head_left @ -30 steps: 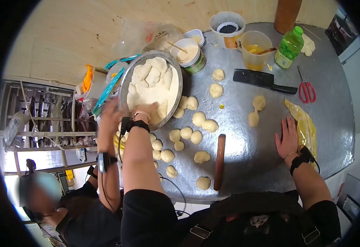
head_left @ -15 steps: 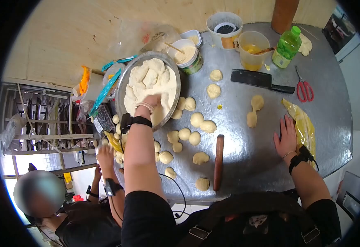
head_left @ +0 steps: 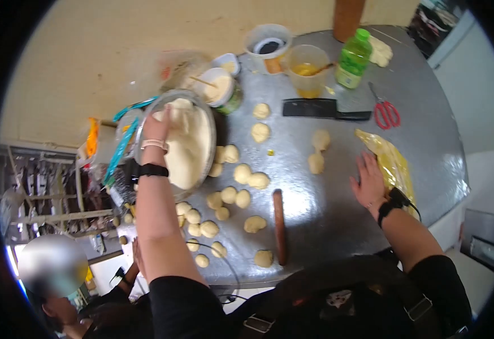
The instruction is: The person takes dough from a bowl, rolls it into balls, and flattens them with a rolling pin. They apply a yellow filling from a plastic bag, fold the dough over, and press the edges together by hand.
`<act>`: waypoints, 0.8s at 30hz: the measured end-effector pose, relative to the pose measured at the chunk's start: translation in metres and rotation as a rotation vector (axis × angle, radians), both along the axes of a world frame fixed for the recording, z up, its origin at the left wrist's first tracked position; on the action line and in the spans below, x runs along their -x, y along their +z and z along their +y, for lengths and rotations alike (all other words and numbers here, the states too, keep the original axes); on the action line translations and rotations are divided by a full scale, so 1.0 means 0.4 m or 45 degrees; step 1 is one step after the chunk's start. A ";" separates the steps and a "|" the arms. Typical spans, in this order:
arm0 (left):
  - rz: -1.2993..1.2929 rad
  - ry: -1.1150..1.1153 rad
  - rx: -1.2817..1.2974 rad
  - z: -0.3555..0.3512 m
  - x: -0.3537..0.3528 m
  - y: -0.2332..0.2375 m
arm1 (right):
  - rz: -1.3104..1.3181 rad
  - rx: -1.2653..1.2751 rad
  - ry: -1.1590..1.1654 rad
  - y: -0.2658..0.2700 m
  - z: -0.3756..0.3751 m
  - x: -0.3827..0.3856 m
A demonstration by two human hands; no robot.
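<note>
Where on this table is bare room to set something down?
Bare metal lies between the rolling pin and the right hand, and beyond the scissors toward the right rim. Dough balls crowd the stretch beside the bowl.

Fisheye distortion is seen throughout, w/ a heavy black vignette round the frame; straight lines are bent near the rim. Scene is lit evenly & fairly bright. A soft sheen is thrown on the metal table (head_left: 337, 192), esp. centre & right. Only faint, short shadows are cast by the dough balls (head_left: 254, 224). Slight motion blur is noted overall; left hand (head_left: 157, 127) & bowl (head_left: 208, 121) are softened. Lower-left patch is blown out.
</note>
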State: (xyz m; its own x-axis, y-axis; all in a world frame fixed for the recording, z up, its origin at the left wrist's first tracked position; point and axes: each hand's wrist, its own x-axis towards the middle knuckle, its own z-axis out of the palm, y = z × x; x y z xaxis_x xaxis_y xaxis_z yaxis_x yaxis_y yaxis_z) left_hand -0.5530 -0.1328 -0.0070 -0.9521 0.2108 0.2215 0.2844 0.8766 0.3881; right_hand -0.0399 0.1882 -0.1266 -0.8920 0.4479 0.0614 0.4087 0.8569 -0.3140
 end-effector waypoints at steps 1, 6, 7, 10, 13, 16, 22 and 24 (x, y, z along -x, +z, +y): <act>0.362 0.055 0.198 0.023 -0.004 0.007 | 0.018 -0.007 0.007 -0.005 0.005 0.000; -0.769 -0.740 0.091 0.356 -0.495 0.094 | 0.220 0.312 -0.266 0.017 -0.005 0.060; -0.759 -0.743 0.109 0.385 -0.603 0.002 | 0.300 0.335 -0.168 -0.006 0.003 0.108; -0.574 -0.748 0.185 0.476 -0.803 -0.187 | 0.614 0.448 0.027 -0.021 0.017 0.301; -0.669 -0.704 -0.008 0.482 -0.846 -0.231 | 0.248 0.652 0.146 -0.018 0.079 0.380; -0.843 -0.640 -0.562 0.353 -0.913 -0.089 | 0.444 0.671 0.050 0.131 0.095 0.292; -0.685 -0.809 -0.063 0.207 -1.092 -0.152 | 0.237 0.196 0.858 0.126 0.001 -0.111; -0.628 -0.689 -0.181 0.203 -1.103 -0.224 | 0.152 0.229 0.880 0.129 -0.010 -0.142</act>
State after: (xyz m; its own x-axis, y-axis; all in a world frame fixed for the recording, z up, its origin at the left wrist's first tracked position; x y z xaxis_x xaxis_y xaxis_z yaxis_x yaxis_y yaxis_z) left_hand -0.1119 -0.0515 -0.0966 -0.7195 0.6793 -0.1445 0.4255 0.5957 0.6813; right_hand 0.0169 0.1842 -0.0751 -0.9667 -0.2040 0.1543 -0.2540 0.8380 -0.4830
